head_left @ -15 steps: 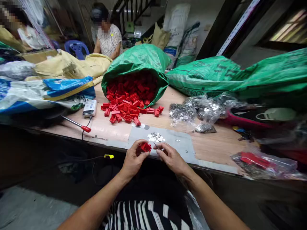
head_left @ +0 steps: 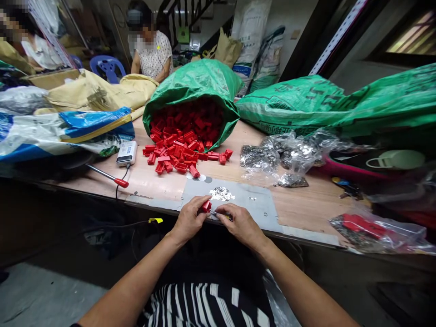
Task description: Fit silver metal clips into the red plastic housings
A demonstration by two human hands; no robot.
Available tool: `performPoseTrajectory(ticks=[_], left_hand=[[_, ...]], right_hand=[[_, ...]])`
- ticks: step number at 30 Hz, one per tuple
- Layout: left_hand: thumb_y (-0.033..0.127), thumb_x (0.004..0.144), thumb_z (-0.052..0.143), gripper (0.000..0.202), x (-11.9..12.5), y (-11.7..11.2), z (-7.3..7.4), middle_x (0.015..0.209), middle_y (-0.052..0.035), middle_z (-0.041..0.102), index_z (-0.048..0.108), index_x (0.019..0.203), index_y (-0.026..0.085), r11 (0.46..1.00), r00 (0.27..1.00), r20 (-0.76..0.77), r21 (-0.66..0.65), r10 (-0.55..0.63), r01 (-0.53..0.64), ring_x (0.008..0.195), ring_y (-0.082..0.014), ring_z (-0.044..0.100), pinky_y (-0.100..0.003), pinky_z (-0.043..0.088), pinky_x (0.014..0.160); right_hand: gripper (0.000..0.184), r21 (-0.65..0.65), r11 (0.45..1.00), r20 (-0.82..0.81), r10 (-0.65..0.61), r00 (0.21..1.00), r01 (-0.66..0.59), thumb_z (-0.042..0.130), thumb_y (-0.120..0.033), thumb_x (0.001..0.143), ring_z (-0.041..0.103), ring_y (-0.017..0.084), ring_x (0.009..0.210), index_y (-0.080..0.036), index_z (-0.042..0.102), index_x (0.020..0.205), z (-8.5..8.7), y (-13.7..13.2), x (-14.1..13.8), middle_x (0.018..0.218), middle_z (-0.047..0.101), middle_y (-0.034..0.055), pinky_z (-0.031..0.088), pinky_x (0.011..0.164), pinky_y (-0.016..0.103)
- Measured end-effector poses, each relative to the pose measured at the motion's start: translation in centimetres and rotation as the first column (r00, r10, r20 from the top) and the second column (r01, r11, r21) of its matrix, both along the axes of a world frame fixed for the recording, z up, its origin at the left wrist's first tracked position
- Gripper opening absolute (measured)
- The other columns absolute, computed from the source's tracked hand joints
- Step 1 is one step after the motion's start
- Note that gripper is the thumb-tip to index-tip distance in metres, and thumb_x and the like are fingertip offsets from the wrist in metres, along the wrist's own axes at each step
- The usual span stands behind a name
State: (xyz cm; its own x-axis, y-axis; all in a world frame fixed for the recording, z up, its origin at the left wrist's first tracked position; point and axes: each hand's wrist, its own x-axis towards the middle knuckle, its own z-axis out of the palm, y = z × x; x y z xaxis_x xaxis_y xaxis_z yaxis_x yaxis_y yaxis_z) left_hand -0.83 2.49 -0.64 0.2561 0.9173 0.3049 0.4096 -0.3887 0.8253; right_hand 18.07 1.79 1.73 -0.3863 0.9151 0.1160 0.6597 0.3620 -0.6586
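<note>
Bottom centre: left hand [head_left: 189,222] grip pinches one red clip [head_left: 206,205], right hand [head_left: 240,222] grip pinches a metal pin [head_left: 218,213] against it. Mid-frame red heap [head_left: 180,152] by green sack [head_left: 195,84] looks untouched, so early going.

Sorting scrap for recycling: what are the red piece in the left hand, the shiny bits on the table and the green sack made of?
The red piece in the left hand: likely moulded plastic, uniform matte red. The shiny bits: probably metal, bright silvery glints. The green sack: seemingly woven plastic, crinkled with a sheen.
</note>
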Motion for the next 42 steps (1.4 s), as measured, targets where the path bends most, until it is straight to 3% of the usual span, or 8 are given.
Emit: performPoseTrajectory(ticks=[14, 25, 42], left_hand=[[0.012, 0.076, 0.065, 0.041, -0.33, 0.43, 0.29, 0.114, -0.0036, 0.067, 0.061, 0.115, 0.022, 0.995, 1.000, 0.020, -0.103, -0.007, 0.009, 0.105, -0.0175, 0.061, -0.032, 0.046, 0.095], [0.017, 0.075, 0.064, 0.032, -0.46, 0.63, 0.37, 0.097, 0.0017, 0.068, 0.060, 0.107, 0.023, 0.987, 0.999, 0.041, -0.158, -0.018, 0.024, 0.086, -0.0146, 0.063, -0.026, 0.048, 0.081], [0.017, 0.075, 0.066, 0.036, -0.36, 0.54, 0.33, 0.110, -0.0012, 0.068, 0.062, 0.110, 0.023, 0.988, 0.999, 0.052, -0.157, -0.004, 0.012, 0.101, -0.0175, 0.063, -0.030, 0.048, 0.091]], right_hand=[[0.015, 0.005, 1.000, 0.002, 0.012, 1.000, -0.012, 0.055, -0.018, 0.086, 0.062, 0.016, 0.084, -0.022, 0.067, 0.093, -0.05, 0.26, 0.16, 0.090, 0.067, 0.0030, 0.048, 0.078, 0.029], [0.016, -0.023, 1.000, -0.001, -0.008, 1.000, 0.008, 0.053, -0.021, 0.087, 0.062, 0.016, 0.084, -0.024, 0.067, 0.095, -0.21, 0.37, 0.07, 0.092, 0.068, 0.0022, 0.047, 0.077, 0.028], [0.017, -0.027, 0.999, 0.028, 0.033, 0.999, -0.032, 0.052, -0.019, 0.087, 0.061, 0.017, 0.085, -0.022, 0.067, 0.094, 0.32, 0.52, 0.20, 0.091, 0.067, 0.0037, 0.047, 0.079, 0.030]])
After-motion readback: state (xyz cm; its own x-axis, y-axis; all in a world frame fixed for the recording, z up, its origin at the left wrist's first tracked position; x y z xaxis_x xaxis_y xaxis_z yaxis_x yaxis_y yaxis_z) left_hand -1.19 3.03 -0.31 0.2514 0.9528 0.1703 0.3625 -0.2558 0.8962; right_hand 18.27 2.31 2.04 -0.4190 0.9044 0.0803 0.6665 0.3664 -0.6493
